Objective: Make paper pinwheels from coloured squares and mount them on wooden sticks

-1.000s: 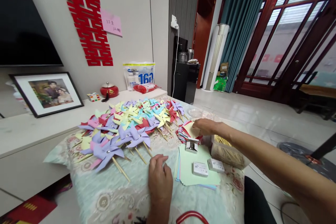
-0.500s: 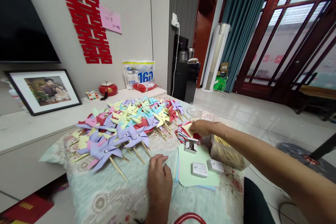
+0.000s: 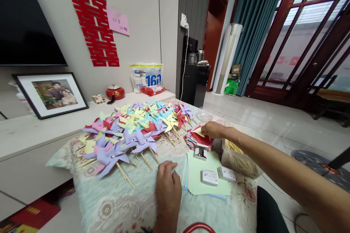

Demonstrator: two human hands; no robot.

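My right hand point(image 3: 214, 130) reaches over a stack of small coloured paper pieces point(image 3: 193, 139), its fingers pinched at the edge of a yellow paper piece point(image 3: 199, 131) on top, just above a red one. My left hand point(image 3: 168, 184) lies on the tablecloth with loosely bent fingers, thumb a little apart, and nothing in it. Between the hands are larger pale green paper sheets point(image 3: 195, 178), topped by an opened small box point(image 3: 200, 152) of metal bits and two closed white boxes point(image 3: 209, 177). Finished paper pinwheels point(image 3: 144, 140) on sticks crowd the far left.
A clear plastic tub point(image 3: 240, 165) of thin wooden sticks stands beneath my right forearm. A clear round lid point(image 3: 202, 115) lies beyond the paper stack. A red curved object point(image 3: 199, 226) is at the near edge. Behind the table are a white cabinet point(image 3: 27, 136) and a framed picture point(image 3: 53, 94).
My right fingers have drawn the yellow paper piece up and tilted it, baring more of the red paper below. My left hand stays on the cloth. The whole view has shifted slightly.
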